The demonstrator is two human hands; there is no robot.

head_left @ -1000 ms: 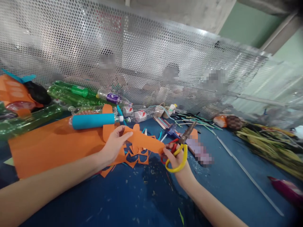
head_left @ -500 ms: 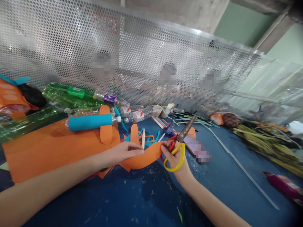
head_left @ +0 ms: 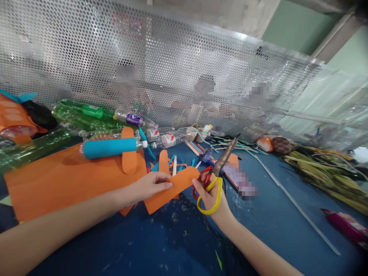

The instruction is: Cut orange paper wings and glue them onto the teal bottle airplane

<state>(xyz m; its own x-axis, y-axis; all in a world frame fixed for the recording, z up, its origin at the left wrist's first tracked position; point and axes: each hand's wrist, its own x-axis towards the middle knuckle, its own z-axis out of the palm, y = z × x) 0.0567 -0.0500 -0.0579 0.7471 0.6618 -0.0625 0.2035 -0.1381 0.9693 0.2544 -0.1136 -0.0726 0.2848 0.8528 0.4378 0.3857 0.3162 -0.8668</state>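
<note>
- We're holding the orange strip (head_left: pixel 179 186) right of and nearer us than the blue-wrapped bottle (head_left: pixel 110 148).
- Our left hand (head_left: pixel 155 184) is seemingly pinching its upper edge.
- Our right hand (head_left: pixel 212 193) is gripping scissors (head_left: pixel 225 156) and pinching its rounded end.

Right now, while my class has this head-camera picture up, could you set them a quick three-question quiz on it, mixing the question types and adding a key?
1. Multiple choice: What colours are the handles of the scissors?
A) blue and white
B) red and yellow
C) green and black

2. True or false: The blue-wrapped bottle is lying on its side.

3. Fill the gap: The rounded end of the orange strip is nearer the person's ____ hand.

Key:
1. B, red and yellow.
2. True.
3. right; the right hand is the one that also holds the scissors.
</note>
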